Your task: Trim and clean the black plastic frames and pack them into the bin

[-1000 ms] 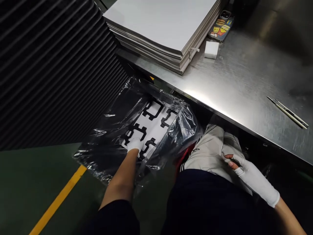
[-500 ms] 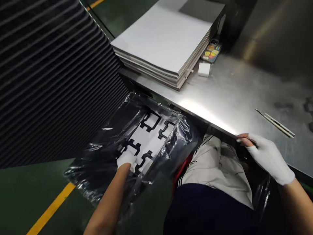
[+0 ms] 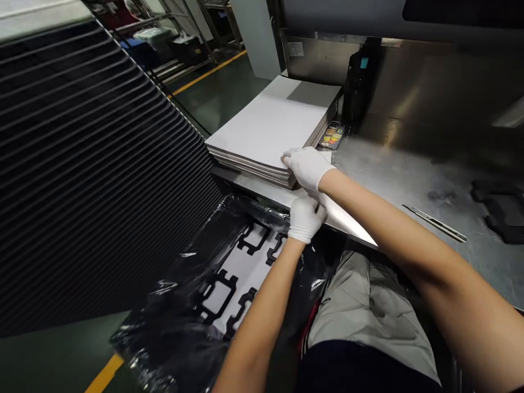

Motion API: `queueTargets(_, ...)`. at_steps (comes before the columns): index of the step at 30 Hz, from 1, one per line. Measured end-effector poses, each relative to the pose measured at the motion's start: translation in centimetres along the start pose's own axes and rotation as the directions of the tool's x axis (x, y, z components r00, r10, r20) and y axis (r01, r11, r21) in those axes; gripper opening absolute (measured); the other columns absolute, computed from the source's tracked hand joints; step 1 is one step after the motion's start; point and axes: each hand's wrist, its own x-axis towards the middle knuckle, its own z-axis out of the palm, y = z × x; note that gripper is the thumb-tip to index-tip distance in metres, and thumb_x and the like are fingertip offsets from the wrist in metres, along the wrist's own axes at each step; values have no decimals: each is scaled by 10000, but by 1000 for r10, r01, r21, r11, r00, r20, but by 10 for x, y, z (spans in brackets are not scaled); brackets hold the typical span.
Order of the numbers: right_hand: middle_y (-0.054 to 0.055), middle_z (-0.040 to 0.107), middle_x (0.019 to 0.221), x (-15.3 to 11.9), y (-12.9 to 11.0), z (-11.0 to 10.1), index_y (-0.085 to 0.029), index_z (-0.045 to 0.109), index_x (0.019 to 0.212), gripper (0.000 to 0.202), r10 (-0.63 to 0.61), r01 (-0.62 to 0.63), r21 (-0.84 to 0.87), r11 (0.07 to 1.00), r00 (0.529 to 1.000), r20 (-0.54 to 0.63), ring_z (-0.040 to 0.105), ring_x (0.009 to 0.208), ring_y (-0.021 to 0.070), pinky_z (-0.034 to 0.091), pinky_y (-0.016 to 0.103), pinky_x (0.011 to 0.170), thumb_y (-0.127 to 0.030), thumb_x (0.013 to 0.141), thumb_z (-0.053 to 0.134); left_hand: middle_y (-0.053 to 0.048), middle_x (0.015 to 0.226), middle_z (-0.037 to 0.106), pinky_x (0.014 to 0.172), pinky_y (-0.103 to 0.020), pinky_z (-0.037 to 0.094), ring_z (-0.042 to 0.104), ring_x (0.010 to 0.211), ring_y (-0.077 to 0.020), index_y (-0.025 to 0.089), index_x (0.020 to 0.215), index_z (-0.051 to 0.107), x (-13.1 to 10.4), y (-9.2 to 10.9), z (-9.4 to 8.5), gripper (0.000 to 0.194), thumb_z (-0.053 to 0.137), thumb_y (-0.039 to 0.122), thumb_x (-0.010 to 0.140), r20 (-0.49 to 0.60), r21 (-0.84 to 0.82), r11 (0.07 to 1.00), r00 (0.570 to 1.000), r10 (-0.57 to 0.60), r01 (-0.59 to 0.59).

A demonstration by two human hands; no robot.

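Observation:
My right hand (image 3: 308,166), in a white glove, is at the near right corner of a stack of white sheets (image 3: 274,123). Its fingertips close on the corner of the top sheet. Just below it, my gloved left hand (image 3: 306,218) is at the table's front edge, fingers curled; whatever they may hold is hidden. Under the left forearm, an opened bag of clear plastic (image 3: 164,289) contains several black frame-shaped parts (image 3: 254,238) lying on a white sheet.
On the metal table (image 3: 368,180) lie a phone in a colourful case (image 3: 331,135), thin pen-like tools (image 3: 436,224) and a black frame-shaped part (image 3: 503,210). A tall bank of black ridged layers (image 3: 102,164) rises on the left. Shelving (image 3: 172,43) stands beyond.
My left hand has come up from the black parts in the bag to the table edge. The right hand has moved left from the table's edge to the stack corner. The view has tilted up.

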Motion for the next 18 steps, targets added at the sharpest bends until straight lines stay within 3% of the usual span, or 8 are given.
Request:
queueTargets(4, 206, 801, 1182, -2, 10, -7, -21, 783, 1143, 325, -14, 18, -59, 998, 997, 75, 750, 1158, 344, 577, 500, 1009, -31, 1041, 475, -166, 734, 671, 752, -459, 376, 631, 779, -239, 146, 690, 661, 11, 1, 14, 443, 537, 347, 1065, -45, -39, 999, 999, 24, -26)
queueTargets(7, 173, 815, 1133, -1, 20, -13, -45, 811, 1139, 304, -15, 19, -43, 999, 995, 96, 768, 1123, 342, 584, 493, 982, -54, 1027, 529, -162, 803, 697, 799, -454, 407, 656, 847, -252, 152, 733, 667, 7, 1, 18, 349, 616, 344, 1020, -55, -81, 996, 998, 35, -39)
queueTargets(11, 128, 816, 1176, -1, 22, -23, -110, 825, 1182, 287, 58, -60, 61, 996, 998, 27, 767, 1108, 298, 575, 445, 983, -117, 1042, 574, -140, 823, 721, 812, -422, 478, 685, 852, -255, 165, 792, 663, 13, 7, 7, 352, 591, 395, 1048, -88, -167, 986, 995, -39, 24)
queueTargets(14, 125, 792, 1294, -23, -8, -23, -155, 798, 1254, 318, 68, -52, 127, 991, 989, -129, 747, 1143, 294, 577, 444, 973, -228, 1121, 519, -134, 952, 770, 780, -407, 541, 729, 900, -247, 144, 1133, 701, 10, -16, -36, 595, 182, 430, 1179, -136, -262, 960, 981, -137, 97)
queueTargets(16, 98, 803, 1272, -47, -46, -14, -179, 797, 1226, 310, -132, 154, 143, 978, 979, -153, 734, 1153, 277, 571, 429, 982, -266, 1143, 512, -139, 1102, 788, 779, -443, 582, 754, 1010, -275, 151, 1428, 609, -9, -53, -79, 804, -98, 410, 1146, -175, -309, 929, 948, -265, 202)
queueTargets(17, 76, 814, 1235, -58, -67, -8, -188, 802, 1189, 301, -272, 291, 153, 944, 953, -132, 731, 1144, 259, 564, 412, 992, -258, 1148, 513, -102, 1127, 795, 808, -456, 602, 757, 1051, -280, 198, 1490, 596, -24, -76, -100, 839, -113, 475, 1137, -179, -346, 866, 881, -438, 360)
queueTargets(18, 47, 820, 1218, -69, -87, -1, -201, 804, 1156, 294, -416, 428, 175, 887, 903, -106, 728, 1141, 236, 553, 389, 1004, -255, 1154, 515, -58, 1128, 801, 829, -460, 620, 759, 1060, -277, 237, 1504, 607, -43, -99, -120, 848, -83, 556, 1129, -175, -325, 775, 771, -613, 542)
